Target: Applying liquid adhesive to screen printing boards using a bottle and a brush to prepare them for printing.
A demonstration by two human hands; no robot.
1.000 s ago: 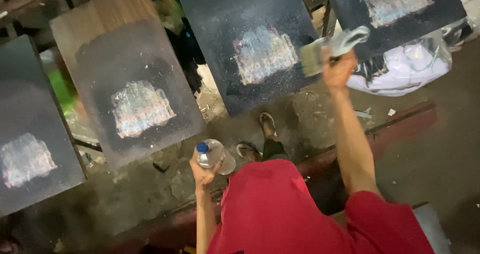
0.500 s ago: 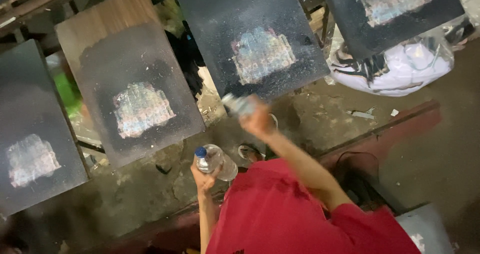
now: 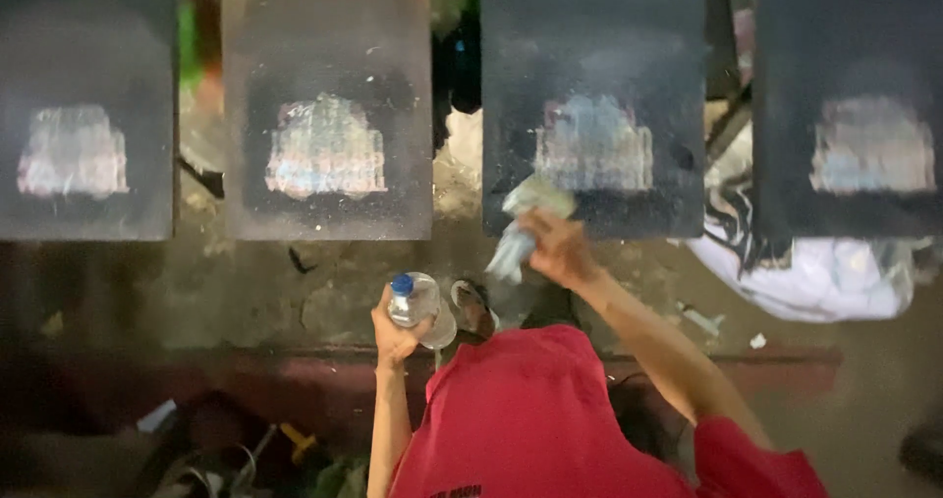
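- Head view: the left hand [image 3: 395, 333] was raised in front of the red shirt [image 3: 535, 419], its fingers [image 3: 381, 313] curled tight around a small clear plastic bottle [image 3: 420, 306] with a blue cap [image 3: 402, 285].
- The bottle stood roughly upright in that grip, tipped a little, held over the dirty ground [image 3: 295, 297] just below the row of boards.
- The right hand [image 3: 558, 250] was stretched forward, its fingers [image 3: 540, 225] closed around a crumpled pale cloth [image 3: 521, 225]; blur hid the exact pinch.
- The cloth was pressed against the lower edge of the third dark board [image 3: 589, 56], touching the bottom of the pale smeared patch [image 3: 593, 144], with a loose end hanging down beside the hand.
- Four flat dark boards lay side by side across the top of the view, each bearing a pale worn patch near its middle.
- The second board [image 3: 326, 36] showed bare wood along its top edge.
- A white, dark-streaked bag [image 3: 815, 277] lay on the ground below the fourth board [image 3: 845, 36], well apart from both hands.
- A foot in a sandal [image 3: 471, 306] showed just beside the bottle, between the two arms.
- A yellow-handled tool [image 3: 295, 442] lay in the dark clutter at lower left.
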